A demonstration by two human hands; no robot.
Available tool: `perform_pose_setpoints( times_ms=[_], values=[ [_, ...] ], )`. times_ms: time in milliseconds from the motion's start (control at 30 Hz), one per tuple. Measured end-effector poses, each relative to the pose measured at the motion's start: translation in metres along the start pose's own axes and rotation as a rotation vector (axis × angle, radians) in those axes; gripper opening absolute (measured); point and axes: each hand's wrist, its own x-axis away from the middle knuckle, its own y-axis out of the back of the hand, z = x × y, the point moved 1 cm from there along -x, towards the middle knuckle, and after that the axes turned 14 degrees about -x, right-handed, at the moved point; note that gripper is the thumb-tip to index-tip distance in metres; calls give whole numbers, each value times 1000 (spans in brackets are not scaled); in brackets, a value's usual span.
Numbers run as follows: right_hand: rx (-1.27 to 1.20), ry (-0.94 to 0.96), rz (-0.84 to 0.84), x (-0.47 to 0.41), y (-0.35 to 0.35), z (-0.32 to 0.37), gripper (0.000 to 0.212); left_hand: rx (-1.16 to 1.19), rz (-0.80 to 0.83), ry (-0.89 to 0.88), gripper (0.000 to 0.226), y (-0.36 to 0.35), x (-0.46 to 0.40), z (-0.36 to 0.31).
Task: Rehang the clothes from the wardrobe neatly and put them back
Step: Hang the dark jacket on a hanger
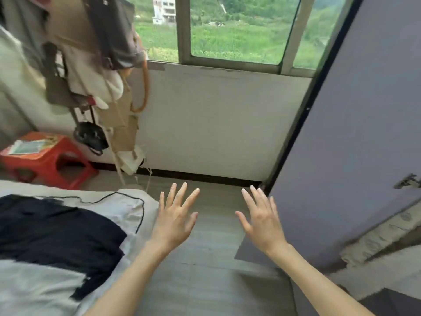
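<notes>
Head view of a bedroom at what appears to be the outset of a rehanging task, items listed by size. The wardrobe door [355,124], a grey-violet panel, stands swung open along the right side of the view, its hinge [409,180] exposed on the inner face; the open position presumably gives access to the wardrobe interior, which lies out of view. The window [230,30] and the white wall [216,119] beneath it close off the far side of the room. The bed [127,204] occupies the lower left, its white cover serving as a laying-out surface: a dark garment [52,233] lies spread flat across it, reaching toward the bed's right edge, with a pale grey garment [34,286] beside it at the near edge; whether either came from the wardrobe cannot be told. A thin black cable [136,201] loops over the bed's far right corner. Bags and clothing [91,53] hang bunched from a rack at upper left, and a red stool [50,158] carrying a printed sheet stands on the floor beyond the bed's far edge. The left hand [174,218] and the right hand [262,221] are held out palm-down over bare floor [205,281] between the bed and the door, fingers straight and fanned apart, gripping nothing and touching nothing; the right hand sits just beside the door's lower edge. The empty, spread posture suggests that no garment has yet been taken up.
</notes>
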Motion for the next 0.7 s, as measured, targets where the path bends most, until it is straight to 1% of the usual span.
perform_pose_setpoints(
  times_ms=[67,133,167,267,333,467,500,600,700],
  values=[
    [-18,103,35,-19,-40,49,56,11,5,162,59,4,34,62],
    [-49,190,91,-31,-80,101,55,-15,-11,306,60,4,74,117],
    [-62,240,119,-35,-99,127,55,-33,6,375,60,3,94,142],
    [-102,388,223,-35,-158,198,52,-78,67,543,59,-4,158,200],
    [-134,470,284,-32,-191,238,54,-83,112,660,62,-10,199,230],
    [-160,638,415,-25,-237,301,53,-104,133,862,59,-12,267,263],
    [-164,675,445,-24,-247,313,53,-80,165,912,61,-13,280,266],
    [-149,781,545,-25,-280,339,56,-46,182,1057,67,-33,315,269],
    [-106,872,655,-32,-312,357,56,-54,257,1170,52,-45,342,268]
  ],
)
